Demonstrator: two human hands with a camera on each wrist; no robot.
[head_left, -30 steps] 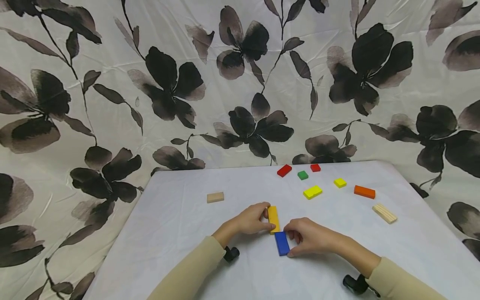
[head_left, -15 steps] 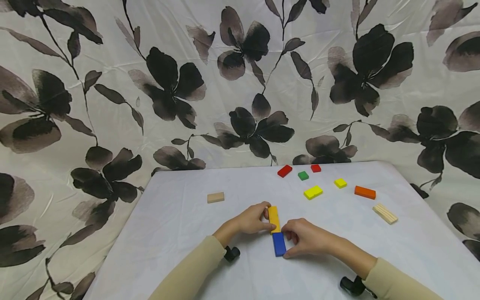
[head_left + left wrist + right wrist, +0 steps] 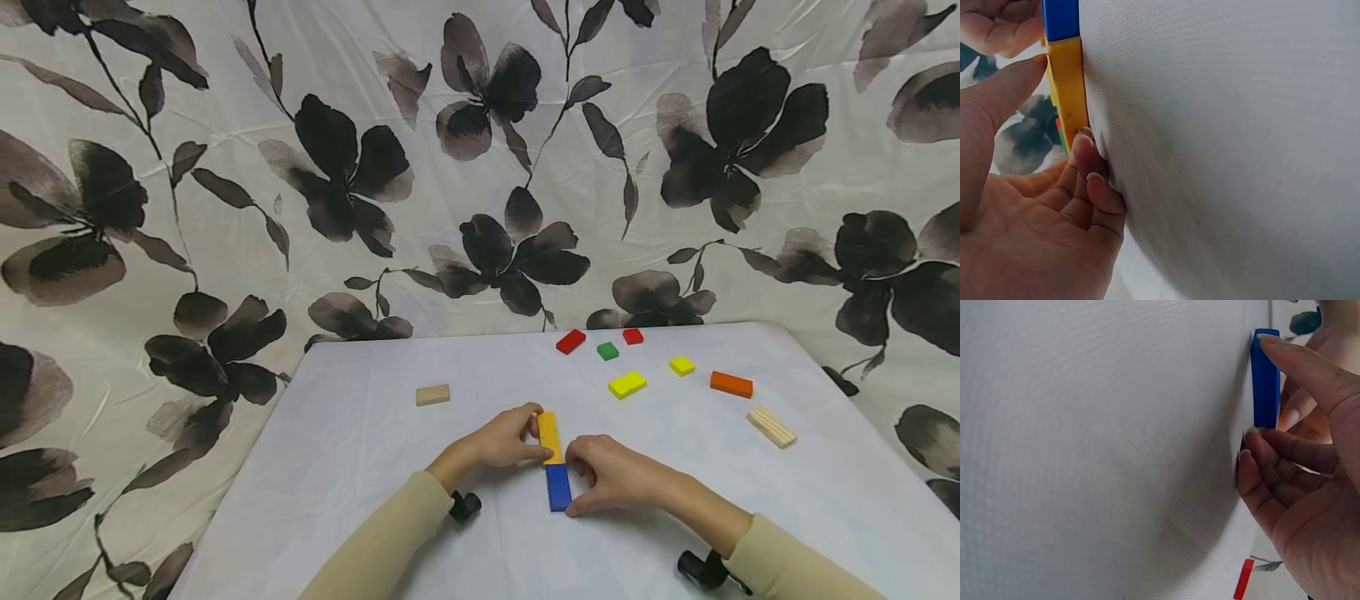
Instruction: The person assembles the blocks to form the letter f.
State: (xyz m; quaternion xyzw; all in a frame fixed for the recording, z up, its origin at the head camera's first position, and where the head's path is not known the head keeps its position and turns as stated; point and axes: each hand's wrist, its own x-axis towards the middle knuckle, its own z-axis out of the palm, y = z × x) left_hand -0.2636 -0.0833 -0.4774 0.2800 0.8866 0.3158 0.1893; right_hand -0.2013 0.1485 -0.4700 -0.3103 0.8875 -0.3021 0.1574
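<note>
In the head view, my left hand [image 3: 504,437] holds a yellow-orange rectangular block [image 3: 550,437] by its ends, finger at the far end and thumb at the near end. Its long side lies in view between thumb and fingers in the left wrist view. A blue rectangular block [image 3: 558,487] sits end to end with it, the two meeting at their short edges. My right hand [image 3: 618,475] grips the blue block from the right. In the right wrist view the thumb is on one end of the blue block [image 3: 1266,387], with fingertips at the other end.
A plain wooden block [image 3: 432,395] lies at the left on the white tabletop [image 3: 337,467]. Toward the back right are red [image 3: 571,342], green [image 3: 607,351], yellow [image 3: 627,384] and orange [image 3: 731,384] blocks. A ridged wooden block [image 3: 772,427] lies farther right. Floral cloth hangs behind.
The blue block has shifted slightly left with my right hand and now lines up with the yellow-orange block's near end. My left hand has stayed in place.
</note>
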